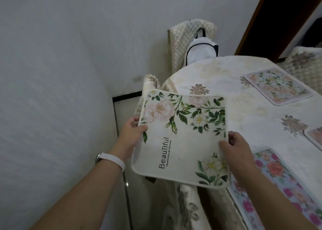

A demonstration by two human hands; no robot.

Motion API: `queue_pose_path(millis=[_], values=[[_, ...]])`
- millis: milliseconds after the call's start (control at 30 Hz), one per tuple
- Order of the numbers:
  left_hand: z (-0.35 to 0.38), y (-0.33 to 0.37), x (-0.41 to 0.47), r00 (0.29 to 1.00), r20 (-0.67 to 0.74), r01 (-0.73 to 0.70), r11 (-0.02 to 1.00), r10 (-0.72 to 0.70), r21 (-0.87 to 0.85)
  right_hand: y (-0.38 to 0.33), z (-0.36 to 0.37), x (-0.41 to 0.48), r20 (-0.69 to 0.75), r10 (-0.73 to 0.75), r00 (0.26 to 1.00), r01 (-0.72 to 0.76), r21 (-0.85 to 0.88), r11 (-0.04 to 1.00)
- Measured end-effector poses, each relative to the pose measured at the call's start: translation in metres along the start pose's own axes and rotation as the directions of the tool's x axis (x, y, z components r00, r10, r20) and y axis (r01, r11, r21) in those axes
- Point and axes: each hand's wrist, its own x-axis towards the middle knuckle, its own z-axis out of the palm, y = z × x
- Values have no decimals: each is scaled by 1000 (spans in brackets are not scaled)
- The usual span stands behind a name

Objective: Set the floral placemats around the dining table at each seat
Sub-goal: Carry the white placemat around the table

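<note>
A cream fabric placemat printed with white flowers, green leaves and the word "Beautiful" [183,139] is held in the air over the left edge of the desk [252,107], which wears a cream floral tablecloth. The left hand [134,132] pinches its left edge, thumb on top; the right hand [235,151] clamps its right edge the same way. The mat's long axis runs near to far, tilted slightly. Bare cloth lies just far and right of it, so the set-down probably goes that way. A pastel floral placemat [278,87] lies far right, a pink-rose placemat [278,182] near right.
</note>
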Motion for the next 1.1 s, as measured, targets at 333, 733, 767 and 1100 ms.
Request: queue_pose_path(millis=[333, 733, 767, 1100], values=[[57, 56, 93, 995, 97, -32, 992, 20, 124, -17, -2, 86, -64, 106, 992, -98, 114, 989], [122, 135, 252, 946, 317, -134, 975, 72, 178, -57, 22, 172, -240, 208, 948, -138, 278, 951], [128, 139, 269, 937, 342, -137, 974, 68, 182, -62, 28, 181, -264, 224, 938, -146, 287, 947], [167, 166, 398, 840, 542, -110, 970, -25, 215, -104, 90, 247, -447, 388, 806, -233, 363, 902]])
